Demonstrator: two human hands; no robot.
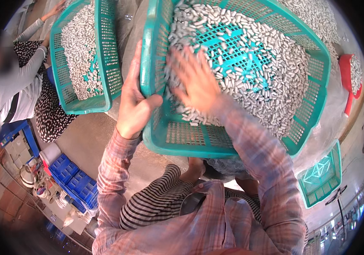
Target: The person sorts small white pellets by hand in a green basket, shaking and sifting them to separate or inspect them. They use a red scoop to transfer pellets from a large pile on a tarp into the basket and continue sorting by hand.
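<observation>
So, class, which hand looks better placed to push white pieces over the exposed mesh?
Probably the right hand: it is inside the green plastic basket, over the small white cylindrical pieces beside the exposed mesh. The left hand grips the basket's left rim.

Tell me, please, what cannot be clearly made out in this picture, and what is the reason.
In the head view:
1. Right hand: blurred; whether its fingers pinch any white pieces cannot be told.
2. Left hand: some fingertips are hidden behind the near green basket.
3. Second green basket: its far end is cut off by the top edge.
</observation>
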